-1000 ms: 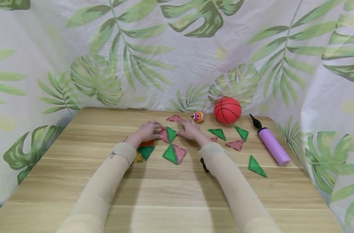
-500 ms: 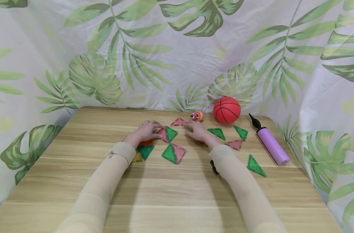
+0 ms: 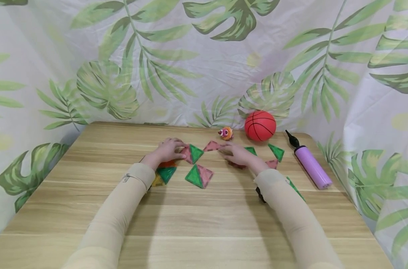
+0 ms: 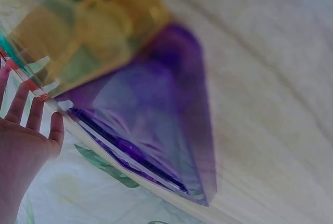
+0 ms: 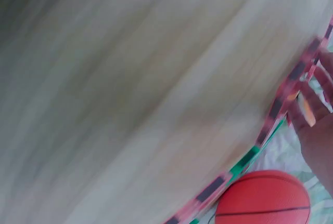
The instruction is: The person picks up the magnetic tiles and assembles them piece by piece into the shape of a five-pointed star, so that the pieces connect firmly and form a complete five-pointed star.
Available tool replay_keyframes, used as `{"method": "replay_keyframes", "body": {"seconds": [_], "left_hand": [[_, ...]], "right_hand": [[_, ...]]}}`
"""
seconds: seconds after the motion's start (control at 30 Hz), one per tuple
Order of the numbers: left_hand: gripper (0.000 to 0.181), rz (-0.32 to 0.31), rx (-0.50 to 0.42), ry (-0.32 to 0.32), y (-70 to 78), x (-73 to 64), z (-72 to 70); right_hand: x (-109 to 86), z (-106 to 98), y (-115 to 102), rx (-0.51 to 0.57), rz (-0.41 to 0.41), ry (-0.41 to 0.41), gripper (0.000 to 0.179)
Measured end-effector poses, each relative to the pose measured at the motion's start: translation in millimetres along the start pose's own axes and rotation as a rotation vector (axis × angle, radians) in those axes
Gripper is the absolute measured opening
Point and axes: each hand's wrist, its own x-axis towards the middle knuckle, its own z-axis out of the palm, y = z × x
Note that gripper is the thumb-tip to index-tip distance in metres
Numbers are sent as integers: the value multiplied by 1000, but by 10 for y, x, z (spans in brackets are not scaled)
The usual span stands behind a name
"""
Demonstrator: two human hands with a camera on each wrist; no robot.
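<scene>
Desk (image 3: 204,231) underneath, the left hand (image 3: 167,150), fingers extended, touches a pink triangle (image 3: 187,154) beside a green triangle (image 3: 195,153); the right hand (image 3: 238,153), fingers loosely outstretched, touches another pink tile (image 3: 211,146).

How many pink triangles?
5 pink triangles: one at the left hand, one lower in view, one left of the right hand, one beneath, one right; others may hide.
</scene>
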Motion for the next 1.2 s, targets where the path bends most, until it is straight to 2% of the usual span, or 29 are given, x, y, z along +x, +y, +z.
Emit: {"method": "replay_keyframes", "body": {"seconds": [0.2,0.27,0.37,0.57,0.7,0.87,1.03,1.2], "left_hand": [[52,-4,-3,-4,5,-6,-8],[52,-6,-7,-3,-2,-13,-8],[53,-7,-5,0,-7,-20,-11],[53,-15,-2,-5,11,-18,-25],[53,-17,0,-11,31,-16,-27],[53,-20,5,-13,38,-22,-18],[53,-15,12,-15,40,-21,-15],[52,-2,18,-14,63,-10,-45]], "right_hand": [[-122,-61,90,30,-93,2,36],[-142,-64,107,45,-102,10,36],[-118,-46,98,39,-73,34,37],[30,33,-14,-69,46,123,43],[112,84,-73,-90,79,126,43],[123,104,-101,-86,87,74,41],[93,83,-106,-69,61,33,40],[64,21,-120,-32,43,57,42]]}}
